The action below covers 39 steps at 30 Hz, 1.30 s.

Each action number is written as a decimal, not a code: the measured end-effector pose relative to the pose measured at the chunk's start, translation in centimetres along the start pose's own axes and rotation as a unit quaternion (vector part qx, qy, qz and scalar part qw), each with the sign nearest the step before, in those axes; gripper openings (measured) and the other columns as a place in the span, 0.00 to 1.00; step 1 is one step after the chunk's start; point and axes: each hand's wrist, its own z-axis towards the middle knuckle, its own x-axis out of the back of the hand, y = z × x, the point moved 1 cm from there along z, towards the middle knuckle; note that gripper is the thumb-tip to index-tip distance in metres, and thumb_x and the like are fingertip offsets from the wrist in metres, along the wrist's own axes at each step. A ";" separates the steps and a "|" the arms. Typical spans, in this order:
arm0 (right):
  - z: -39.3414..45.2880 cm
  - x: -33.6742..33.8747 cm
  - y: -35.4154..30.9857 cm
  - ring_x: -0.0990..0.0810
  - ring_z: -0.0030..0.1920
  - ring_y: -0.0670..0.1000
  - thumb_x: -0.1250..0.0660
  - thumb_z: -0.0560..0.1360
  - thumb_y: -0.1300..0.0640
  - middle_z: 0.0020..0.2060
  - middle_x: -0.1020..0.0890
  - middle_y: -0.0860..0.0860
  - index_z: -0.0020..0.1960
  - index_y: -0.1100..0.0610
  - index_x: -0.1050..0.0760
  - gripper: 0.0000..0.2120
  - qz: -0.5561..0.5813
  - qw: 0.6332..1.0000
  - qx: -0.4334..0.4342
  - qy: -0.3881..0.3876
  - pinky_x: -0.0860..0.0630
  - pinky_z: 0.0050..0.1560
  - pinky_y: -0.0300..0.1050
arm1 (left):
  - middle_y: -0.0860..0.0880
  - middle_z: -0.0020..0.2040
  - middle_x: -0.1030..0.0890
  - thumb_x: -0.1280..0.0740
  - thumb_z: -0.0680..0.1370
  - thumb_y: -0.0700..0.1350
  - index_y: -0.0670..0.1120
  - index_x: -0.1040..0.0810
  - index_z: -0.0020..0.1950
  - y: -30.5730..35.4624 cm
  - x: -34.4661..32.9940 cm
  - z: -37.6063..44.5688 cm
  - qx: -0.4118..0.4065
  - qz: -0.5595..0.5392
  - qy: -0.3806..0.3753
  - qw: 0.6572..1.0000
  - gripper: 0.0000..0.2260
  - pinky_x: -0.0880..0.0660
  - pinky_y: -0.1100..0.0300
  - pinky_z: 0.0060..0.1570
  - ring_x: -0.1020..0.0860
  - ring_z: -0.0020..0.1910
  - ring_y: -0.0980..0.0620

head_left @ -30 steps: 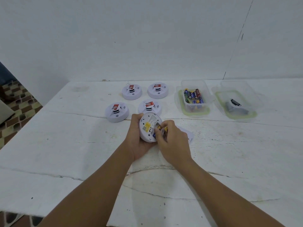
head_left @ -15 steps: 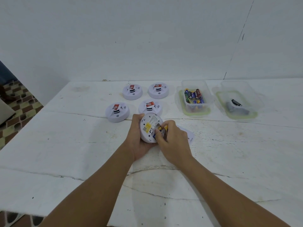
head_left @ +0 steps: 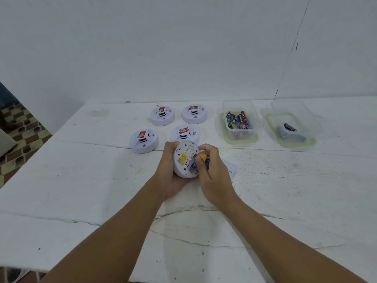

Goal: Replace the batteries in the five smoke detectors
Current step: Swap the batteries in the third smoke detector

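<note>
Two tubs (head_left: pixel 238 137), batteries (head_left: pixel 237 119) inside one

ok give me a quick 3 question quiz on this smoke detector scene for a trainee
1. True or false: the left hand holds the open smoke detector with its back facing the camera.
2. How many smoke detectors sit on the table, not in a hand? A) three B) four C) five
3. Fill in: the right hand pinches a yellow and blue ____ at the detector's back.

Key
1. True.
2. B: far left, far right, near left, near right.
3. Battery; the left tub holds many more, the right tub a dark item.
</note>
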 end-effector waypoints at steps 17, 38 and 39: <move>6.2 16.6 -0.2 0.24 0.38 0.37 0.26 0.79 0.54 0.42 0.19 0.43 0.54 0.52 0.25 0.09 -0.112 0.965 -0.044 0.232 0.31 0.40 0.29 | 0.40 0.65 0.19 0.21 0.66 0.56 0.44 0.23 0.72 -1.0 -13.7 4.6 -0.003 0.081 -0.108 0.991 0.37 0.21 0.48 0.61 0.18 0.55 0.42; 12.0 23.9 3.6 0.15 0.44 0.56 0.45 0.78 0.57 0.32 0.22 0.52 0.42 0.57 0.24 0.12 -0.307 0.931 -0.173 0.094 0.22 0.55 0.53 | 0.40 0.59 0.17 0.31 0.79 0.55 0.43 0.20 0.67 -2.0 -15.8 8.8 0.029 0.043 -0.103 0.993 0.21 0.24 0.43 0.64 0.20 0.60 0.37; 12.1 23.7 3.4 0.15 0.47 0.59 0.45 0.79 0.57 0.34 0.23 0.53 0.41 0.51 0.28 0.11 -0.323 0.927 -0.176 0.075 0.22 0.57 0.55 | 0.40 0.60 0.17 0.31 0.80 0.55 0.43 0.20 0.67 -1.9 -15.6 8.8 0.028 0.041 -0.104 0.993 0.20 0.24 0.43 0.64 0.20 0.60 0.37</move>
